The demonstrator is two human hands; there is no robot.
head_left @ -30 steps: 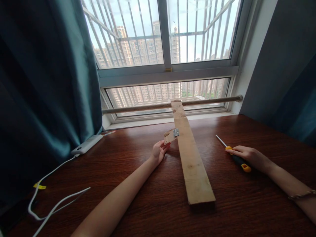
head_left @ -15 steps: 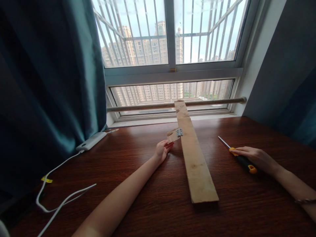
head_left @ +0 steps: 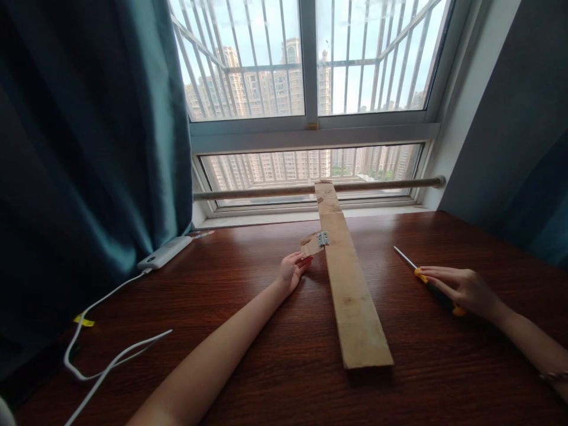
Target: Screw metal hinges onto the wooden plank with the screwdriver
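A long pale wooden board (head_left: pixel 354 296) lies on the dark wooden tabletop, its far end up on the rail by the window. A metal hinge (head_left: pixel 323 238) sits on the board's left edge and joins it to a small wooden piece (head_left: pixel 312 244) with a rough edge. My left hand (head_left: pixel 293 272) pinches the near side of that small piece. To the right of the board, my right hand (head_left: pixel 465 290) is closed over a screwdriver (head_left: pixel 421 275) with a yellow and black handle. Its shaft points to the far left. The hand covers much of the handle.
A white power bank (head_left: pixel 166 253) with a white cable (head_left: pixel 106 283) lies at the left, beside the dark curtain (head_left: pixel 146 148). A horizontal rail (head_left: pixel 381 185) runs across the window behind the tabletop (head_left: pixel 266 367).
My right hand has shifted round over the screwdriver's handle and now hides more of it. The left hand, the small piece and the board stay as they were.
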